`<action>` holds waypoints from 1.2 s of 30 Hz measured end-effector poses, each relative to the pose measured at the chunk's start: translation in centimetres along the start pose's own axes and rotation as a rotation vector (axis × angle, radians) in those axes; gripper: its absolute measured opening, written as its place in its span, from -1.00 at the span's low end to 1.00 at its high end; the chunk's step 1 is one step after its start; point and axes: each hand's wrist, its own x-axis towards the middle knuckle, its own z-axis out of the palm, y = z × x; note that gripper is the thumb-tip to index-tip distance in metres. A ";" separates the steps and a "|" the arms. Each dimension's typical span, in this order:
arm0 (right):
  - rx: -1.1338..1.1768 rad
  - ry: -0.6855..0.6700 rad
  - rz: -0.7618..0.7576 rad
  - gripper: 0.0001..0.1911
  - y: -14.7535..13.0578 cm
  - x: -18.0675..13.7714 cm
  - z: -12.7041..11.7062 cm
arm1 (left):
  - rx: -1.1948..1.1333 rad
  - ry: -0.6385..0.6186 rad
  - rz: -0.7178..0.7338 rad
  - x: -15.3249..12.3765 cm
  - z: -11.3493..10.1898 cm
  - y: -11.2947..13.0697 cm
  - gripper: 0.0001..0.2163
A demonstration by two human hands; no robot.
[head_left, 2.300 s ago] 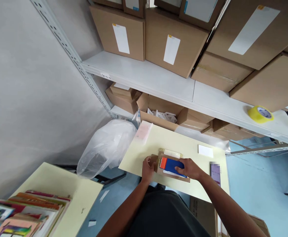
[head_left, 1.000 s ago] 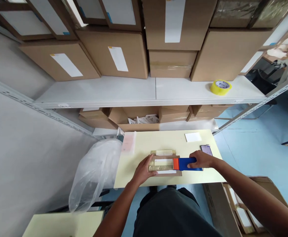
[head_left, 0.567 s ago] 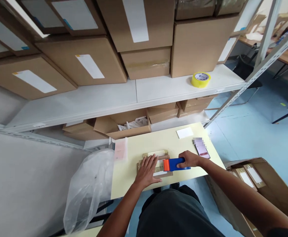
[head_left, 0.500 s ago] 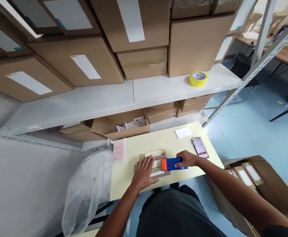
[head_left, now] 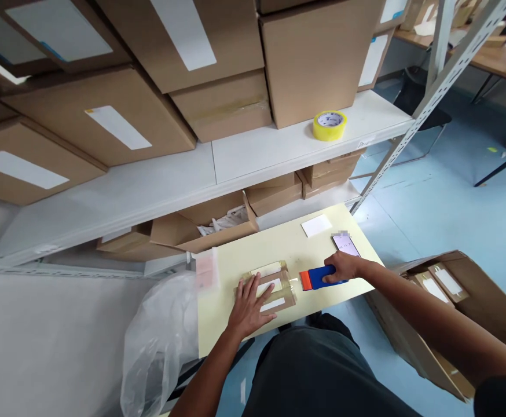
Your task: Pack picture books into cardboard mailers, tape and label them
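Note:
A few small brown cardboard boxes [head_left: 285, 284] with white labels and clear tape lie side by side on the pale yellow table [head_left: 216, 324]. My left hand [head_left: 248, 304] rests flat on them, fingers spread, hiding their left part. In my right hand [head_left: 342, 267] is a blue tape dispenser [head_left: 321, 277] with an orange front end. It is a short way right of the boxes, low over the table. A small pale bit, perhaps tape, shows between dispenser and boxes. Just beyond my right hand lies a phone [head_left: 347, 244], partly covered by it.
A white card [head_left: 316, 225] and a pinkish packet [head_left: 206, 271] lie on the table. Behind it, a shelf [head_left: 157, 179] bears large cartons and a yellow tape roll [head_left: 329, 125]. An open carton [head_left: 457, 260] with small boxes stands right; a plastic bag [head_left: 157, 330] hangs left.
My right hand has drawn the tape dispenser rightward, off the boxes. My left hand stays on the boxes. The whole view has shifted and turned slightly.

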 end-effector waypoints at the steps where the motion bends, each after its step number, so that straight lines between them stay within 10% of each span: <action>1: -0.012 0.008 0.015 -0.56 -0.4 0.0 0.2 | 0.016 -0.010 0.000 0.0 -0.1 0.0 -0.18; 12: -0.173 0.062 0.208 -0.65 -6.5 3.7 3.8 | 0.052 0.020 0.015 -0.1 -0.4 0.0 -0.20; 17: -0.210 0.050 0.293 -0.82 -5.2 2.8 5.4 | 0.091 0.067 0.005 -0.3 -0.1 -0.5 -0.22; 29: -0.076 0.364 0.381 -0.52 -2.3 5.1 11.0 | 0.212 0.110 0.062 -0.4 -0.2 -0.3 -0.23; 36: 0.323 0.728 -0.134 -0.24 -9.4 4.2 15.1 | 0.167 0.124 0.059 -0.4 -0.2 -0.2 -0.24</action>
